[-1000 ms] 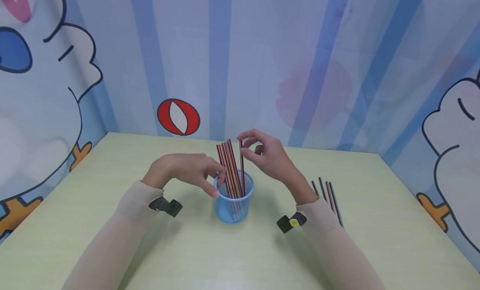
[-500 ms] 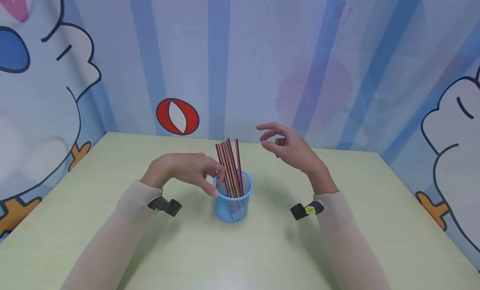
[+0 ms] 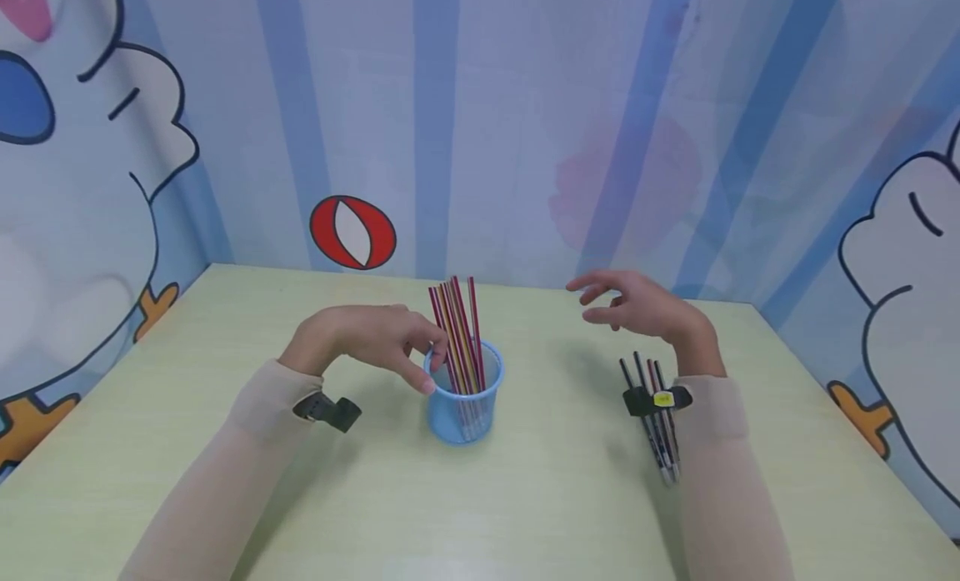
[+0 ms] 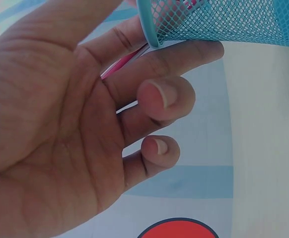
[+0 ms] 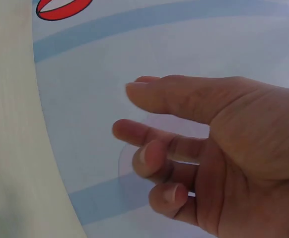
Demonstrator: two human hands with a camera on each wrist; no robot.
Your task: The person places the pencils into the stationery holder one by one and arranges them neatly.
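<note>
"What has the left hand (image 3: 367, 338) got?"

"The rim of the blue mesh cup (image 3: 461, 421), held between thumb and fingers. The cup stands just to the right of that grip."

"And the red and yellow sticks (image 3: 467, 343)?"

"Upright in the cup, leaning slightly, right beside those fingertips."

"The right hand (image 3: 637, 304)?"

"Holding nothing, fingers loosely bent, raised well to the right of the cup. Dark loose sticks (image 3: 662, 443) lie on the table (image 3: 540, 506) below it, nearer the person than its fingers."
</note>
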